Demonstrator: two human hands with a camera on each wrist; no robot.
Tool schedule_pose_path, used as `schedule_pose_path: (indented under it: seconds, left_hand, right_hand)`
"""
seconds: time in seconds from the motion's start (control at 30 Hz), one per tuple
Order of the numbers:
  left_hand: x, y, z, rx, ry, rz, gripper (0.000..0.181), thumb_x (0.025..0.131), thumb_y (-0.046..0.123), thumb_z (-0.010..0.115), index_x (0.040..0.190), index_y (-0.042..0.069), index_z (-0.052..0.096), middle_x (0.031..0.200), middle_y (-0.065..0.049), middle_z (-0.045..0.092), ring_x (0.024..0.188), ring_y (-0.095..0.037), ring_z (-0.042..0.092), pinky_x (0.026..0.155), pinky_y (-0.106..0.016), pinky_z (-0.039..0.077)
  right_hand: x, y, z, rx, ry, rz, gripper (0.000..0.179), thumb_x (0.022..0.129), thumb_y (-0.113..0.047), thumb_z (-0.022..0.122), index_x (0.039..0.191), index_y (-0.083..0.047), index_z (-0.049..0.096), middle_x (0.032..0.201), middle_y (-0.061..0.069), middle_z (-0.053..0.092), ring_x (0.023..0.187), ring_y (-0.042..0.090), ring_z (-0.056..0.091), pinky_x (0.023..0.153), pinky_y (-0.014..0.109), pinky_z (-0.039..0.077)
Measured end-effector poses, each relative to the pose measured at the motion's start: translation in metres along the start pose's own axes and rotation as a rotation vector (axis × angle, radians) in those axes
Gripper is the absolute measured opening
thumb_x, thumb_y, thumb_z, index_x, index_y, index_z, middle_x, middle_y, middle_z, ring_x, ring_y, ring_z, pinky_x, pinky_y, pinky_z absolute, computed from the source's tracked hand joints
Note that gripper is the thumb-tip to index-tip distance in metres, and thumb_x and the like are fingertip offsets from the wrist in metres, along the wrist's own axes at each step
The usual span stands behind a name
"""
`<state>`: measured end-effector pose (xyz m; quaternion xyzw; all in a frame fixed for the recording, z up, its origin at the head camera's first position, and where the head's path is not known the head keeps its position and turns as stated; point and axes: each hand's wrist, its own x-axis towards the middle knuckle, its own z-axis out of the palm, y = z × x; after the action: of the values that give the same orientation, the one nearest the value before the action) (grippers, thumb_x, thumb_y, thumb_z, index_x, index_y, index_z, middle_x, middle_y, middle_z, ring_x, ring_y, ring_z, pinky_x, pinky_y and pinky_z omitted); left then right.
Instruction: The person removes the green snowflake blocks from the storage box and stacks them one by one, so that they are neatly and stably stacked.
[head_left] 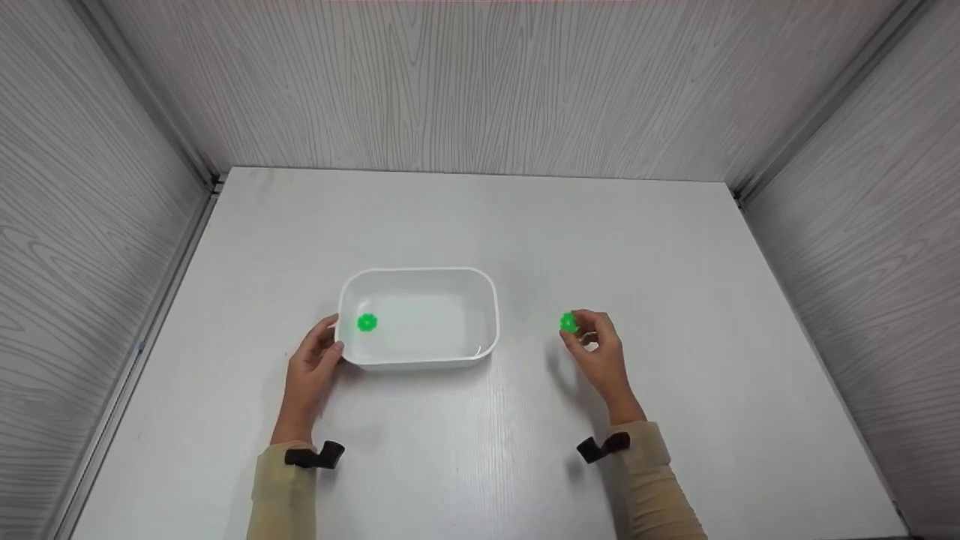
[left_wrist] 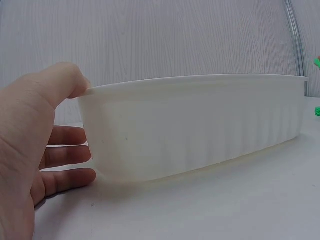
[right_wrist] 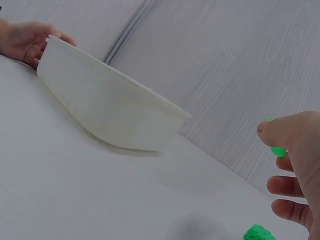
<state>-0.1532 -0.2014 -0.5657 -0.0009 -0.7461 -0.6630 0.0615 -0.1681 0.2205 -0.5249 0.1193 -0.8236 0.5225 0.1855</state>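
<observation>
A white plastic tub (head_left: 420, 362) with rounded corners stands on the table. My left hand (head_left: 312, 365) grips its left end, thumb at the rim (left_wrist: 200, 79) and the other fingers along the outer wall. Inside the tub, toward the left, lies a small green flower-shaped piece (head_left: 367, 322). To the right of the tub, my right hand (head_left: 599, 352) pinches another green flower-shaped piece (head_left: 568, 322) between thumb and fingers, above the table. The thumb hides much of it in the right wrist view. Below that hand, a further green piece (right_wrist: 258, 232) rests on the table.
The white tabletop (head_left: 465, 465) is bounded by a grey wood-grain panel (head_left: 480, 90) at the back and similar panels on the left and right. Black straps with small mounts (head_left: 315, 455) sit on both wrists, over beige sleeves.
</observation>
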Motion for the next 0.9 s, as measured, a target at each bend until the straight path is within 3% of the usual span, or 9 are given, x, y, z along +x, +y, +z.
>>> schedule_pose_path:
  seconds: [0.2, 0.37, 0.5, 0.7, 0.9]
  left_hand:
    - [0.001, -0.001, 0.001, -0.001, 0.002, -0.01, 0.045, 0.094, 0.02, 0.056, 0.138, 0.013, 0.045, 0.126, -0.02, 0.051, 0.113, -0.033, 0.051, 0.088, -0.019, 0.045]
    - [0.002, -0.002, 0.0, -0.019, 0.0, -0.003, 0.045, 0.094, 0.018, 0.055, 0.138, 0.014, 0.046, 0.124, -0.02, 0.052, 0.111, -0.035, 0.052, 0.086, -0.02, 0.046]
    - [0.002, -0.004, 0.0, -0.032, -0.004, 0.006, 0.045, 0.094, 0.018, 0.056, 0.138, 0.013, 0.045, 0.123, -0.02, 0.052, 0.111, -0.035, 0.052, 0.087, -0.021, 0.046]
    - [0.001, -0.004, 0.001, -0.028, -0.005, 0.009, 0.045, 0.094, 0.018, 0.056, 0.138, 0.012, 0.046, 0.123, -0.02, 0.052, 0.111, -0.035, 0.052, 0.086, -0.021, 0.046]
    - [0.001, -0.002, 0.0, -0.022, -0.007, 0.018, 0.045, 0.094, 0.018, 0.055, 0.138, 0.01, 0.045, 0.124, -0.022, 0.052, 0.111, -0.036, 0.051, 0.086, -0.02, 0.045]
  right_hand:
    - [-0.002, 0.035, -0.012, -0.04, 0.031, 0.016, 0.034, 0.08, 0.0, 0.07, 0.111, 0.006, 0.058, 0.098, 0.021, 0.056, 0.079, 0.033, 0.056, 0.063, 0.045, 0.046]
    - [-0.006, 0.061, -0.019, -0.08, 0.02, 0.102, 0.034, 0.082, -0.009, 0.071, 0.113, 0.0, 0.059, 0.101, 0.017, 0.055, 0.081, 0.025, 0.055, 0.065, 0.03, 0.045]
    - [-0.006, 0.069, -0.021, -0.124, -0.001, 0.139, 0.033, 0.084, -0.012, 0.069, 0.114, -0.002, 0.059, 0.101, 0.014, 0.054, 0.081, 0.021, 0.054, 0.066, 0.024, 0.044]
    - [-0.001, 0.073, -0.02, -0.216, -0.04, 0.168, 0.032, 0.084, -0.01, 0.068, 0.113, -0.001, 0.059, 0.1, 0.015, 0.052, 0.079, 0.021, 0.053, 0.067, 0.031, 0.046]
    - [0.006, 0.077, -0.02, -0.243, -0.093, 0.253, 0.032, 0.085, -0.012, 0.066, 0.114, -0.001, 0.057, 0.102, 0.014, 0.05, 0.082, 0.022, 0.05, 0.07, 0.033, 0.045]
